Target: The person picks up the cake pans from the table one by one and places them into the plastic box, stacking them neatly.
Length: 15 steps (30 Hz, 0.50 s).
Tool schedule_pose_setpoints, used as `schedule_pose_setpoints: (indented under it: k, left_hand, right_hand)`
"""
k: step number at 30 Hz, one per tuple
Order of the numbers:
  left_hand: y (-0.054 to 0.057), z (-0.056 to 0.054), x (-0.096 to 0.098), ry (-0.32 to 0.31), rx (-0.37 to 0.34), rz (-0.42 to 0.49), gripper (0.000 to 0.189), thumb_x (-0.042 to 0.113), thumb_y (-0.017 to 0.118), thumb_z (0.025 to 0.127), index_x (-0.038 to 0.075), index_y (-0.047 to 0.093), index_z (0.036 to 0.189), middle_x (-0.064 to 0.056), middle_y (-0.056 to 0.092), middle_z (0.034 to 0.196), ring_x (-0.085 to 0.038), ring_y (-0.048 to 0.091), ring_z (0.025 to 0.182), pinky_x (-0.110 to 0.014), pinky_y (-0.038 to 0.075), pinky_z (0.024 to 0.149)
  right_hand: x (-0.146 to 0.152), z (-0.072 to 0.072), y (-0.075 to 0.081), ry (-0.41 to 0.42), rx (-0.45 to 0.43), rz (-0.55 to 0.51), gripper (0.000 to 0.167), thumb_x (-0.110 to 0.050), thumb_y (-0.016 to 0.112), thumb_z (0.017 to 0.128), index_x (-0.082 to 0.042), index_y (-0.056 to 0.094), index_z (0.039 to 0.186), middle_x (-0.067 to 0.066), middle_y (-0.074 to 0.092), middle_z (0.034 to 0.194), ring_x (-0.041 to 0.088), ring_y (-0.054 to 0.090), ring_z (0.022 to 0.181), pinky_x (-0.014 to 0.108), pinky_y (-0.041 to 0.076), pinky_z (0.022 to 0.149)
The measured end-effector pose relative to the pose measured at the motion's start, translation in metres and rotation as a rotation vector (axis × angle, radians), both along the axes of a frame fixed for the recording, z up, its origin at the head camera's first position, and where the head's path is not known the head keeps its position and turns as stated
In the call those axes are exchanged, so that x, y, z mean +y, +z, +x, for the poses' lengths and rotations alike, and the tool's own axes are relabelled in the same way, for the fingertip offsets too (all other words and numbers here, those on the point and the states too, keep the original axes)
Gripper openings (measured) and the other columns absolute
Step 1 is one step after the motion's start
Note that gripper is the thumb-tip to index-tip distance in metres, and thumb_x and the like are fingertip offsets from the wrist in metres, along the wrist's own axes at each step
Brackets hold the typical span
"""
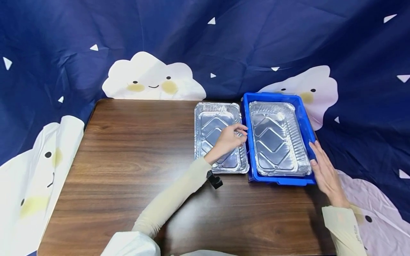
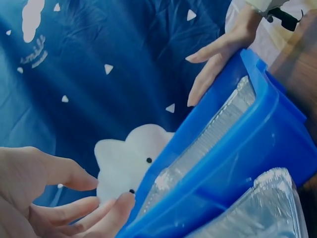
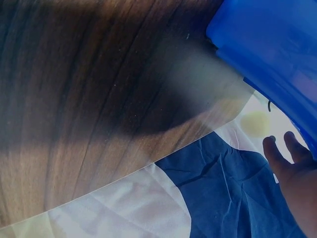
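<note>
A blue plastic bin [image 1: 289,181] stands at the right of the table with a stack of foil trays [image 1: 273,142] in it. Left of the bin, another foil tray [image 1: 205,121] lies on the table. My left hand [image 1: 230,138] is over that tray's right side, its fingertips near the bin's left rim. In the left wrist view, thumb and fingers of the left hand [image 2: 74,198] are bent but apart, with nothing between them. Against the bin's right wall, near its front corner, rests my right hand [image 1: 325,170] with straight fingers. The right wrist view shows only part of it.
The brown wooden table [image 1: 128,160] extends left and in front of the bin. Behind it hangs a dark blue cloth [image 1: 224,42] with white clouds and triangles. A black strap mount [image 1: 214,180] sits at the left wrist.
</note>
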<state>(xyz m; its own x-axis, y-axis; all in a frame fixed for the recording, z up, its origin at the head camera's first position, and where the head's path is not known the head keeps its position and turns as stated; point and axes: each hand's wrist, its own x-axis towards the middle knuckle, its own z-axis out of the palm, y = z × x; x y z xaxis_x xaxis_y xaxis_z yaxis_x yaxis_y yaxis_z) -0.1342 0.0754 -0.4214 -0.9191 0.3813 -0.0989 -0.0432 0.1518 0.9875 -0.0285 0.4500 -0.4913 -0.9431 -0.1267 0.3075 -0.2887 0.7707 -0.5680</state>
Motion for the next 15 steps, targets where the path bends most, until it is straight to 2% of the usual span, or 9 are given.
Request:
schedule_pose_setpoints:
  k: [5, 10, 13, 15]
  left_hand:
    - [-0.006, -0.002, -0.019, 0.007, -0.038, 0.034, 0.036, -0.011, 0.061, 0.094, -0.007, 0.065, 0.129, -0.028, 0.072, 0.117, -0.042, 0.075, 0.089, -0.041, 0.066, 0.078]
    - [-0.012, -0.001, -0.038, 0.04, -0.056, 0.045, 0.035, -0.011, 0.06, 0.094, -0.01, 0.064, 0.129, -0.026, 0.072, 0.114, -0.046, 0.074, 0.095, -0.047, 0.065, 0.083]
    - [-0.015, 0.0, -0.05, 0.059, -0.05, 0.046, 0.035, -0.011, 0.061, 0.093, -0.01, 0.064, 0.128, -0.024, 0.072, 0.112, -0.04, 0.075, 0.092, -0.049, 0.064, 0.084]
    - [-0.016, 0.001, -0.058, 0.07, -0.039, 0.044, 0.034, -0.011, 0.062, 0.093, -0.009, 0.065, 0.127, -0.025, 0.072, 0.111, -0.031, 0.075, 0.085, -0.048, 0.065, 0.083]
  right_hand:
    - [0.0, 0.0, 0.0, -0.002, -0.007, 0.006, 0.054, -0.029, 0.04, 0.115, -0.01, 0.037, 0.165, 0.021, 0.025, 0.172, 0.046, 0.022, 0.157, 0.022, 0.009, 0.125]
    - [0.0, 0.0, 0.0, -0.004, -0.003, 0.009, 0.054, -0.029, 0.04, 0.115, -0.01, 0.037, 0.165, 0.021, 0.025, 0.172, 0.048, 0.022, 0.156, 0.022, 0.009, 0.126]
    - [0.0, 0.0, 0.0, -0.003, 0.002, 0.009, 0.053, -0.028, 0.041, 0.115, -0.009, 0.037, 0.164, 0.022, 0.026, 0.171, 0.045, 0.022, 0.157, 0.021, 0.009, 0.125]
    - [0.0, 0.0, 0.0, -0.004, 0.003, 0.01, 0.053, -0.027, 0.041, 0.115, -0.009, 0.038, 0.164, 0.022, 0.026, 0.171, 0.045, 0.022, 0.157, 0.021, 0.009, 0.125]
